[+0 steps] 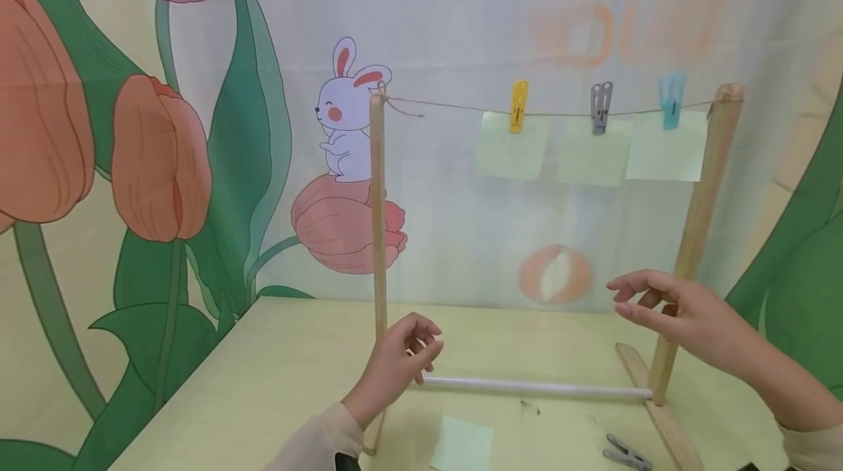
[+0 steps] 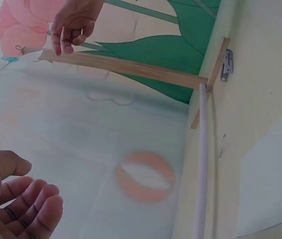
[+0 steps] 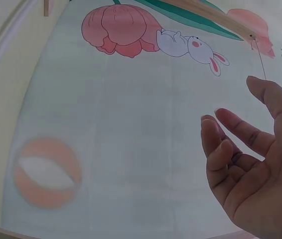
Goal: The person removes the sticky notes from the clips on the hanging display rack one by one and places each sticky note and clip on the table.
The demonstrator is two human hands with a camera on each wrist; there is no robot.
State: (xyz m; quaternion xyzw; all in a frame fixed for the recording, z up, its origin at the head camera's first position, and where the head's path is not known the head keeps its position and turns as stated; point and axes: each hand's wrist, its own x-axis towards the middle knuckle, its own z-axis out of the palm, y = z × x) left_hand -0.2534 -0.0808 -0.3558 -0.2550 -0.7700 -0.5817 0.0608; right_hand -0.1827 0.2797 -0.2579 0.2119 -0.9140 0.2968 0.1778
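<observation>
1. Head view: a person's left hand (image 1: 398, 354) curves loosely, its fingers holding nothing, beside a slim, pale wooden post (image 1: 377, 237). The right hand (image 1: 691, 321) is raised, fingers bent, a gap between thumb and forefinger, also holding nothing.
2. Head view: below the left fingertips, a little to their right, a square, pale green paper sheet (image 1: 462, 445) lies flat on the pale yellow table (image 1: 276, 383). It should be very light, limp and easily creased; a gentle pinch on one corner or edge looks best.
3. Head view: below the right fingertips lies a grey plastic spring clothespin (image 1: 627, 452), probably light and stiff, with some spring resistance. Thumb and forefinger would best squeeze its handle ends. Above those fingers, three similar hanging sheets (image 1: 512, 148) are clipped to thin brown twine (image 1: 448, 104).
4. Left wrist view: the left fingers are half curled and empty. The loose sheet lies well apart from them, across the white rod (image 2: 202, 164); one edge may be lifted, but the dim view leaves this uncertain.
5. Right wrist view: the right fingers are cupped around nothing; neither loose sheet nor loose clothespin shows near them.
</observation>
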